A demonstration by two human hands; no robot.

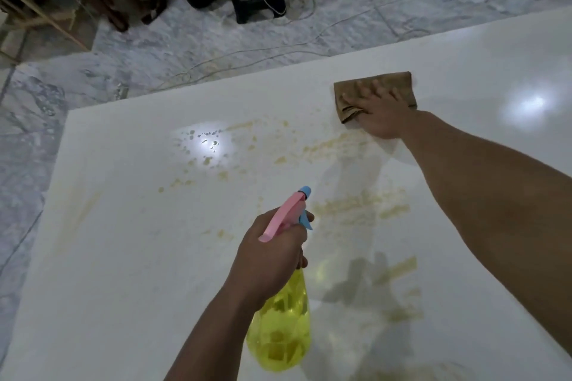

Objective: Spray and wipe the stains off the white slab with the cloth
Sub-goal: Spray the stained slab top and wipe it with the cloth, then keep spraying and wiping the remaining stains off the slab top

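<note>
Fingers of the right hand (379, 111) lie flat and spread on the cloth (376, 94), pressing it to the slab (139, 257) at the far edge of the stained patch. Left hand (272, 257) grips the neck of the spray bottle (281, 328), held above the slab with its nozzle pointing out over the stains (356, 204). Yellowish stains sit mid-slab between the two hands, in spatters and smears. Cloth looks soft and limp; likely bunches unless pinned under a flat palm. Bottle looks light, thin plastic, part full; best held at the neck, a finger on the trigger. Slab is glossy, probably slick when wet. Beyond it, marbled floor (216, 37) with cables.
</note>
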